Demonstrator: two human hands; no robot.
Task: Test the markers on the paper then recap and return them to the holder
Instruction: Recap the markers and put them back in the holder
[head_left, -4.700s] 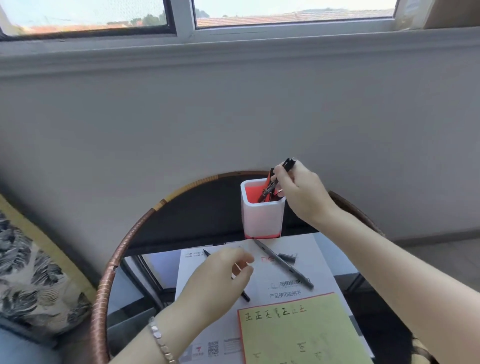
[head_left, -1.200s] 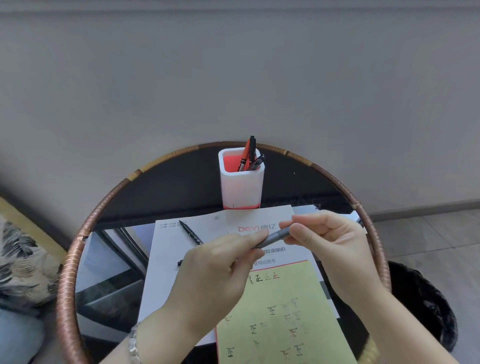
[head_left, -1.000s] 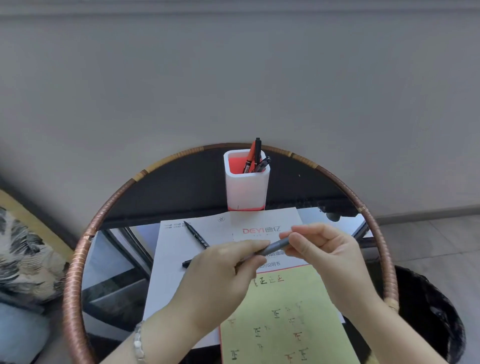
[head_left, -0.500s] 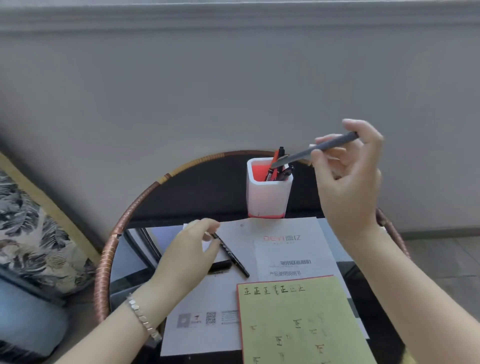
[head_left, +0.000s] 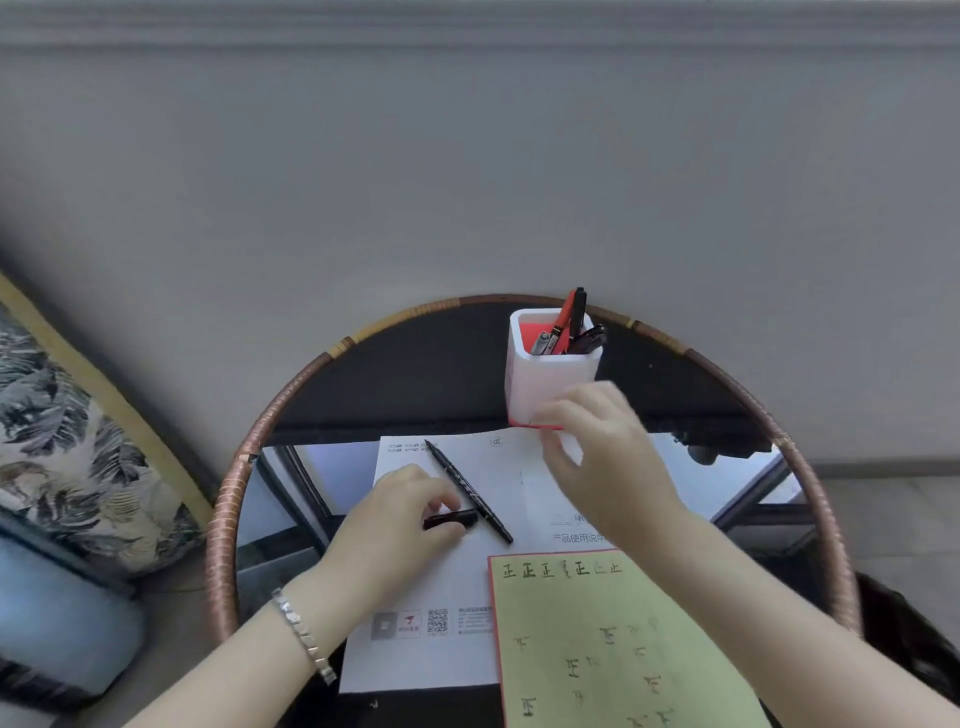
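1. Currently the left hand (head_left: 400, 525) rests on the white sheet (head_left: 441, 654). Its fingertips curl onto the left end of a black cap (head_left: 457, 518) and pinch it where it lies on the sheet.
2. Just beside the cap, a black marker (head_left: 467, 489) lies uncapped on the same sheet. It slants from its tip at the far left to its tail near the green paper (head_left: 613, 649). Whether cap and marker touch cannot be told.
3. The right hand (head_left: 602, 457) hovers, blurred, above the sheet in front of the holder (head_left: 540, 374). Its fingers are loosely bent and apart, with nothing in them.
4. The holder, white outside and red inside, stands upright at the far edge of the round table (head_left: 228, 512). Several red and black markers (head_left: 571, 322) lean in it.
5. The green paper overlaps the white sheet's near right part and bears small red and black test marks.
6. A bracelet (head_left: 304, 636) circles the left wrist.
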